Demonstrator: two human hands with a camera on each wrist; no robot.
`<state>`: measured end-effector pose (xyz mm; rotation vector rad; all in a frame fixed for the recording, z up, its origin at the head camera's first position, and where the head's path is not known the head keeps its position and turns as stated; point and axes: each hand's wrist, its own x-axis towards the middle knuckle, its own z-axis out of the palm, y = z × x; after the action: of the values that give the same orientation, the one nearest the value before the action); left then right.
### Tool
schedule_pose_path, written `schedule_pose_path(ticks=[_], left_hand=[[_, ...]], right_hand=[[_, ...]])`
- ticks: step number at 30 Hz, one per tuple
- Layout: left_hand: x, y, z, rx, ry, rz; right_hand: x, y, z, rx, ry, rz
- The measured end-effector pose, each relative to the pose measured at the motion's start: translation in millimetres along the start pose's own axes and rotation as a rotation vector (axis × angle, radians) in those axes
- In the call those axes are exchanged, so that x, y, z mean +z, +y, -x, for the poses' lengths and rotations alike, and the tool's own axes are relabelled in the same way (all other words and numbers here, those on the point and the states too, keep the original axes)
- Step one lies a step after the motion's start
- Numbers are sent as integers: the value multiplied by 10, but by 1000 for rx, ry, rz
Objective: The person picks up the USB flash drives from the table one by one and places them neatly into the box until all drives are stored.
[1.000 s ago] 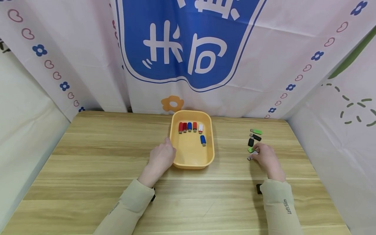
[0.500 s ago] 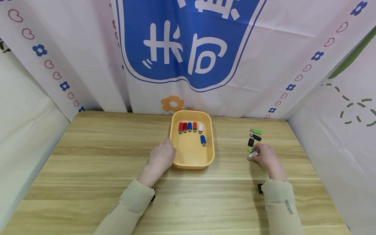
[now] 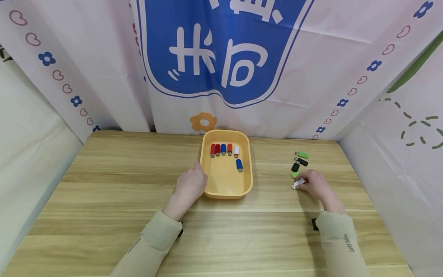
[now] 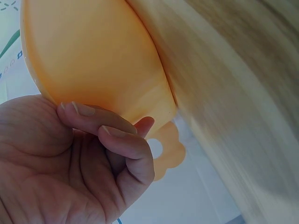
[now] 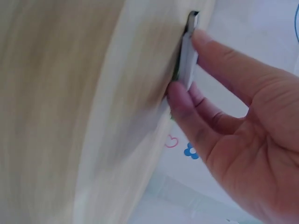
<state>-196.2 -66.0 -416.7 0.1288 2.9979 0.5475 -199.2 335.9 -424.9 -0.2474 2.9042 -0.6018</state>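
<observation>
Pinching white USB stick [image 3: 298, 184], right hand [image 3: 316, 184] grip narrow, long axis diagonal, plug [image 5: 193, 21] pointing near-left.

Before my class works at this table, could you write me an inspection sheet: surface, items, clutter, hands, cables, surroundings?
Surface: wooden table, with a faint line near the front.
Items: six USB sticks in the yellow tray; four loose sticks on the table, two green, two black; one white stick in hand.
Clutter: nothing seen.
Hands: right hand pinches the white stick in its fingers; left hand seems to hold the tray's left edge.
Cables: nothing seen.
Surroundings: white printed cloth behind and on both sides.
</observation>
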Motion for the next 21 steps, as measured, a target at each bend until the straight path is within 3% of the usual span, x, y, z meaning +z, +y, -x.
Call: schedule_pose_path(ticks=[8,21], left_hand=[[-9,4,1,-13,-18,-1],[-18,16,-11,-33,-35,5]], right_hand=[[-28,183,-22,-19,-11,-29],[-115,366,-9,-51,-109,-138]])
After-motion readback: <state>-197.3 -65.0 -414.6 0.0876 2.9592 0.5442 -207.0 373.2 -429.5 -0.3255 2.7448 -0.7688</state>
